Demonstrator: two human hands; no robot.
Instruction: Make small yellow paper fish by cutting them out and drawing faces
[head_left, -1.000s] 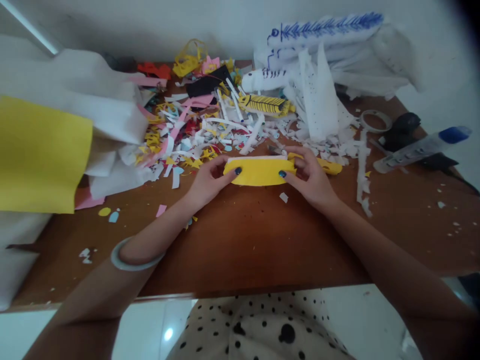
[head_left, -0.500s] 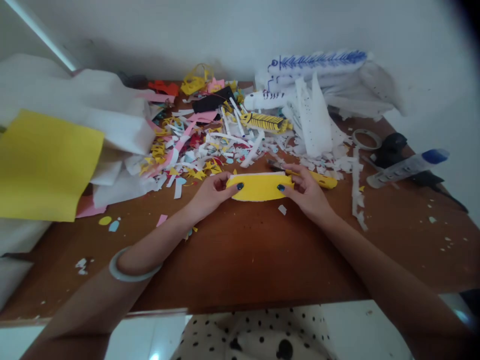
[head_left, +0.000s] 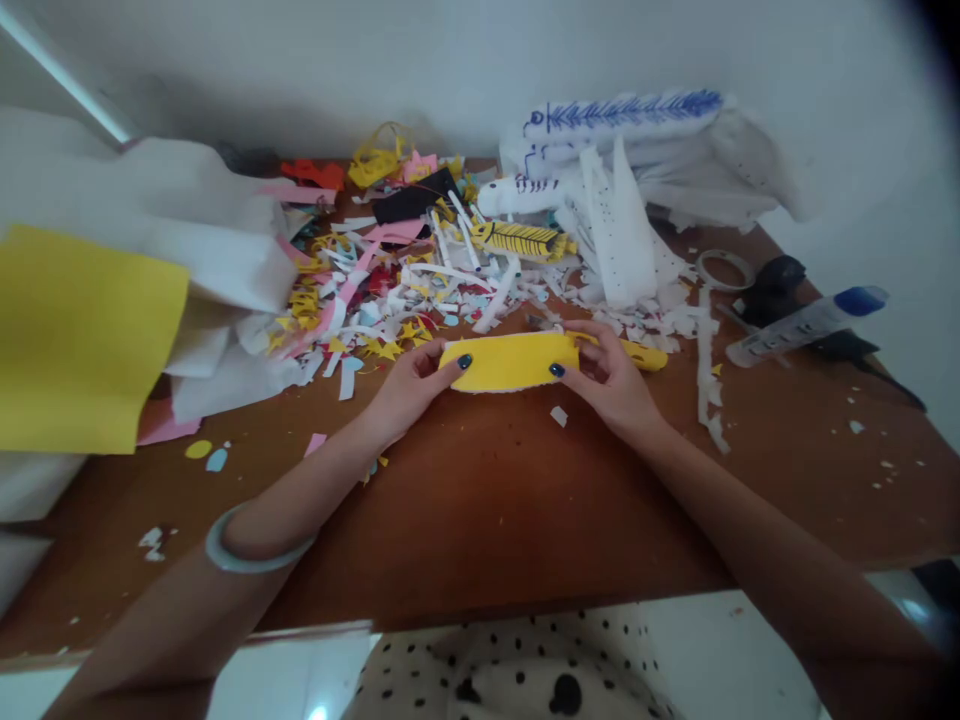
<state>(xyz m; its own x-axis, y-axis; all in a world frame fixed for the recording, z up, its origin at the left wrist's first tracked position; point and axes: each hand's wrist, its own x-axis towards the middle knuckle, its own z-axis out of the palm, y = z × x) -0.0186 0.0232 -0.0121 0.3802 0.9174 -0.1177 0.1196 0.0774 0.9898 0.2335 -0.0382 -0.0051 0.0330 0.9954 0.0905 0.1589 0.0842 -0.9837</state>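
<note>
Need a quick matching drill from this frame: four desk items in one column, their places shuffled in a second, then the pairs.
Items:
1. yellow paper piece
2. large yellow sheet
3. tape ring
4. bangle

Places:
A. left wrist
B. far left edge
C. held between left hand and right hand
D. right side of table, near marker

Pairs: 1-C, 2-B, 3-D, 4-A

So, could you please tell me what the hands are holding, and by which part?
Both hold one yellow paper piece: the left hand pinches its left end, the right hand its right end.
</note>
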